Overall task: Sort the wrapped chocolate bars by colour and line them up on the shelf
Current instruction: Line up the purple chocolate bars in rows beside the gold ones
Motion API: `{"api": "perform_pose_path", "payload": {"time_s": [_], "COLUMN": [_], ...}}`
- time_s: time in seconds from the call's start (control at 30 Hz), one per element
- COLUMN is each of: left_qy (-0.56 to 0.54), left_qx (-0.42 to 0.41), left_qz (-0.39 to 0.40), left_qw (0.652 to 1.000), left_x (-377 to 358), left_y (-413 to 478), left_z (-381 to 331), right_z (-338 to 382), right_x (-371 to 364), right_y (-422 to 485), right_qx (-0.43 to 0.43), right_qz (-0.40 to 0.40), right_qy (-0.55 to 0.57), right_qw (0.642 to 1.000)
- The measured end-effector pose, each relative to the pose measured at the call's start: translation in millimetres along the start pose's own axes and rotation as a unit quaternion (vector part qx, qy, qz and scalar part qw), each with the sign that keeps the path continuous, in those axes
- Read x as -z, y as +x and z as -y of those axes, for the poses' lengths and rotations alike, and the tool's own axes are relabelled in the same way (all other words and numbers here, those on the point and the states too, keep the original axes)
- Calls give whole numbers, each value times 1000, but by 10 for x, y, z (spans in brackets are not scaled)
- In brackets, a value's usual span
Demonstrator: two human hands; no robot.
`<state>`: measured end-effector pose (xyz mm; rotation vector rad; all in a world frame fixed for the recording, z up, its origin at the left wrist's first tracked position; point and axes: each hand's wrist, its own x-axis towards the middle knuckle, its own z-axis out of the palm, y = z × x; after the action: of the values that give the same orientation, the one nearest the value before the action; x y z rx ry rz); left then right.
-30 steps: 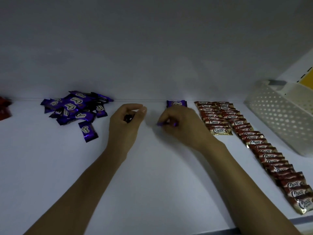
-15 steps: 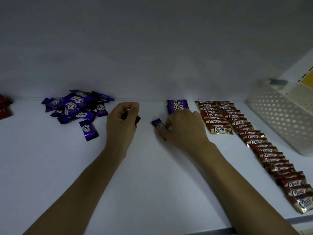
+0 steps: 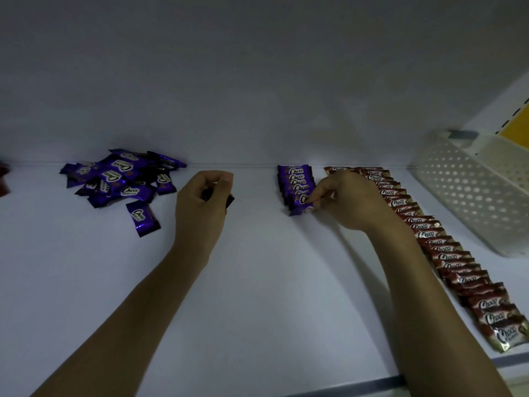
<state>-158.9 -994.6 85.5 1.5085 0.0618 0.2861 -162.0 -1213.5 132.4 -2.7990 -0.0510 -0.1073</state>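
Note:
A loose heap of purple wrapped bars [image 3: 120, 177] lies at the back left of the white shelf [image 3: 257, 296], with one single purple bar [image 3: 142, 218] in front of it. A short row of purple bars [image 3: 295, 184] runs out from the back wall at centre. My right hand [image 3: 347, 200] pinches a purple bar [image 3: 303, 209] at the front end of that row. My left hand [image 3: 204, 207] is closed around dark-wrapped bars [image 3: 229, 200], between the heap and the row. A long row of red and gold bars [image 3: 435, 242] runs along the right.
A white perforated basket [image 3: 475, 196] stands at the right end of the shelf beside the red row. Red wrappers [image 3: 3, 179] show at the far left edge. The shelf's front lip [image 3: 372, 385] is close to my forearms.
My right hand moved right and back, carrying a purple bar to the front end of the purple row, which has grown longer. My left hand stayed almost still, holding its bars.

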Motion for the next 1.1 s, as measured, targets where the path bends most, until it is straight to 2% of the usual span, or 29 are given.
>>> {"api": "perform_pose_path", "payload": {"time_s": [0.1, 0.3, 0.5, 0.67, 1.1], "left_qy": [-3, 3, 2, 4, -4], "left_qx": [-3, -3, -4, -8, -22], "left_qz": [1, 2, 6, 5, 21], "left_qw": [1000, 1000, 1000, 1000, 1000], "left_x": [4, -4, -3, -1, 7], "left_y": [3, -2, -3, -4, -15], "left_z": [-1, -4, -7, 6, -22], "right_z": [-30, -12, -43, -76, -66], "right_x": [-4, -87, -122, -55, -122], "right_y": [29, 55, 65, 38, 55], "right_qx": [-7, 7, 9, 3, -10], "right_qz": [18, -36, -53, -21, -14], "right_qy": [-19, -28, -1, -11, 12], "right_qw": [1000, 999, 999, 1000, 1000]}}
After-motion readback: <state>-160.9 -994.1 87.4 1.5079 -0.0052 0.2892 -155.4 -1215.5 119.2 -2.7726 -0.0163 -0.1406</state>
